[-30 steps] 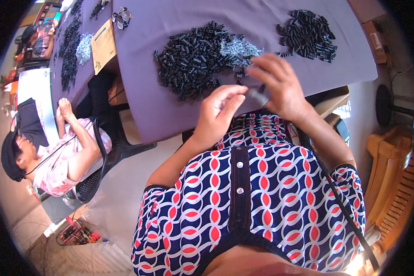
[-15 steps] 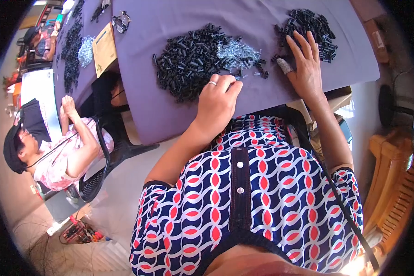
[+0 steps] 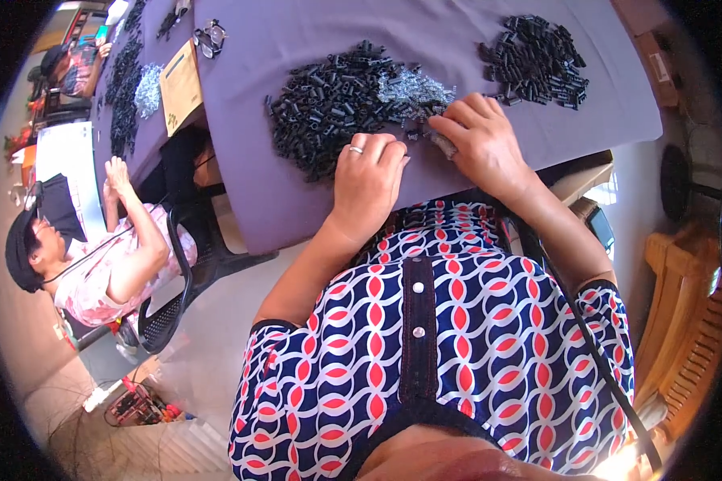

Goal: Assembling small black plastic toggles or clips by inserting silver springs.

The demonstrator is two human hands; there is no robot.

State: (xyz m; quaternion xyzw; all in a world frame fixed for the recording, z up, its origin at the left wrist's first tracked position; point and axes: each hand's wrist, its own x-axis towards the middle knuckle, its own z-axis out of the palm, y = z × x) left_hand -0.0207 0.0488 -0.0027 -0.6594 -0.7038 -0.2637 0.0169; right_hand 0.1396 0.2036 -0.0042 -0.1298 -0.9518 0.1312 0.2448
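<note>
A large heap of small black plastic parts (image 3: 329, 108) lies on the purple table (image 3: 297, 208), with a patch of small silver metal parts (image 3: 413, 86) at its right side. My left hand (image 3: 369, 180), wearing a ring, rests palm down with bent fingertips on the near edge of the black heap; what is under the fingers is hidden. My right hand (image 3: 481, 140) sits just right of it, thumb and fingers pinched on a small grey part (image 3: 443, 146) below the silver parts. A second, smaller heap of black parts (image 3: 537, 60) lies at the far right.
A seated person (image 3: 96, 256) in a pink top and dark cap works at the table's left end on a black chair (image 3: 176, 280). A brown envelope (image 3: 180, 84) and more parts lie far left. A wooden bench (image 3: 686, 321) stands at the right.
My right hand has come back from the right-hand heap to the middle one, beside the silver parts. My left hand has slid forward onto the edge of the black heap.
</note>
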